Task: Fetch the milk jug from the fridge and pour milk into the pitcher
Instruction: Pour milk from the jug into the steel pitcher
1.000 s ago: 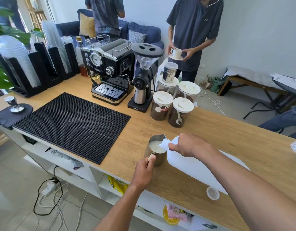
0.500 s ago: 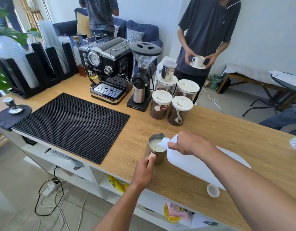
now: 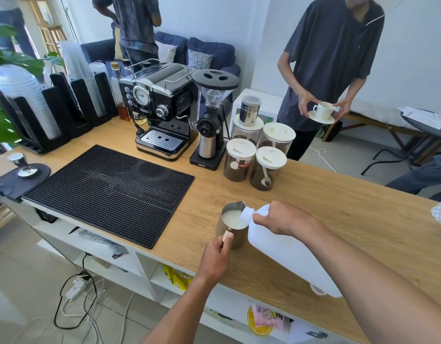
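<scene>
**Milk jug tipped over the pitcher at the counter's near edge**

The wooden counter (image 3: 338,207) carries a black ribbed bar mat (image 3: 112,192) on its left half. Behind the mat stand an espresso machine (image 3: 160,108) and a coffee grinder (image 3: 212,117). Just right of the grinder are four white-lidded canisters (image 3: 239,160) of ground coffee, and a steel shaker (image 3: 249,110) stands on one of the rear ones. At the far left a tamper (image 3: 22,165) sits on a dark pad, near black racks of stacked cups (image 3: 28,103).

Beyond the counter are white walls and a blue sofa (image 3: 209,55). A person in a dark shirt holds a white cup and saucer (image 3: 323,111). A power strip (image 3: 75,288) and cables lie on the tiled floor.

The right forearm covers the jug's base, and a white cap (image 3: 317,290) peeks out from under the jug. The pitcher's handle is mostly hidden inside the left hand. Whether milk is running at the mouth cannot be told (white against white).

The milk jug (image 3: 284,254) is translucent white plastic. It is tilted, with its neck low to the left and its mouth at the rim of the steel pitcher (image 3: 233,224). The right hand (image 3: 281,220) grips the jug near the neck with its fingers curled. The left hand (image 3: 215,256) is wrapped round the pitcher's handle with the thumb on top. The pitcher stands on the counter near its front edge and holds a pool of milk.
</scene>
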A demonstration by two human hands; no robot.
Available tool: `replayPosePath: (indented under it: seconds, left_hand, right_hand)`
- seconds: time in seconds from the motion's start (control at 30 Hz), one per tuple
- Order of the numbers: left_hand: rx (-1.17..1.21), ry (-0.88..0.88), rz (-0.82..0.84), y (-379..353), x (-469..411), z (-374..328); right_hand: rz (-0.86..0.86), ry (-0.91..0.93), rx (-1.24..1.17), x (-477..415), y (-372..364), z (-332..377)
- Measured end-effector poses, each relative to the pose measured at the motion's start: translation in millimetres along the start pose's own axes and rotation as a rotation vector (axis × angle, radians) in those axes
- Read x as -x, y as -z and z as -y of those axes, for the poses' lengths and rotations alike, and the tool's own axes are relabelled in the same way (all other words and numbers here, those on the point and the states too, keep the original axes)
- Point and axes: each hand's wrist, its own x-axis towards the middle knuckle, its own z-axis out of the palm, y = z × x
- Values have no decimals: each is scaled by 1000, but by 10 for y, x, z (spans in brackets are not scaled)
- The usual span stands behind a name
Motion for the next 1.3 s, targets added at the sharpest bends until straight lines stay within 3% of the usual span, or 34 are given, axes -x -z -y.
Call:
replayPosePath:
  seconds: [0.3, 0.63, 1.07, 1.3]
  left_hand:
    - [-35, 44, 29, 67, -101, 17]
    - [-93, 43, 81, 273, -267, -88]
    - [-113, -5, 152, 624, -543, 21]
    - [-117, 48, 159, 805, -508, -29]
  right_hand:
    - [-8, -80, -113, 13, 15, 37]
    - [-136, -89, -254, 62, 281, 149]
    - [-441, 11, -871, 27, 34, 257]
    - [-581, 62, -1015, 51, -368, 333]
